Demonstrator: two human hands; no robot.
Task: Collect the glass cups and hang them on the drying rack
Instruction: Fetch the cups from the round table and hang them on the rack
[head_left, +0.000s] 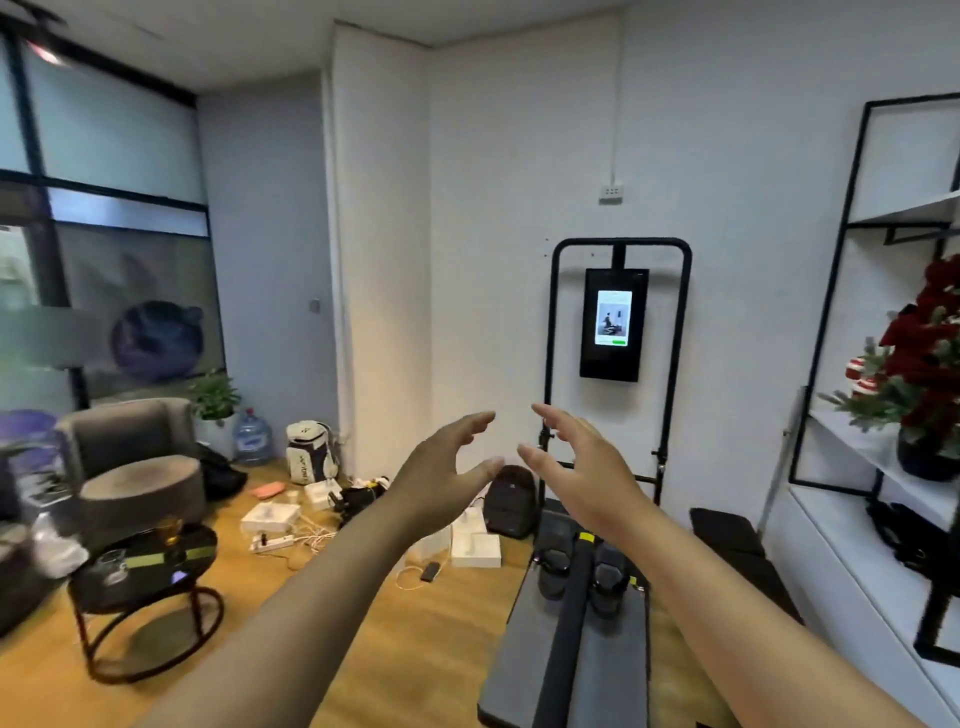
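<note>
Both of my arms reach straight out in front of me at chest height. My left hand (441, 457) and my right hand (576, 457) face each other, fingers spread, a small gap between them, holding nothing. Far off to the lower left, a clear glass cup (111, 566) stands on a round black side table (156, 587), and a second, amber-tinted glass cup (169, 530) stands at that table's far side. No drying rack shows anywhere in the view.
A rowing machine (582, 597) with a lit screen (614, 322) stretches ahead. White boxes, cables and a black backpack (511, 501) litter the wood floor. A grey armchair (130, 457) sits at left. White shelves (883, 467) with red flowers line the right wall.
</note>
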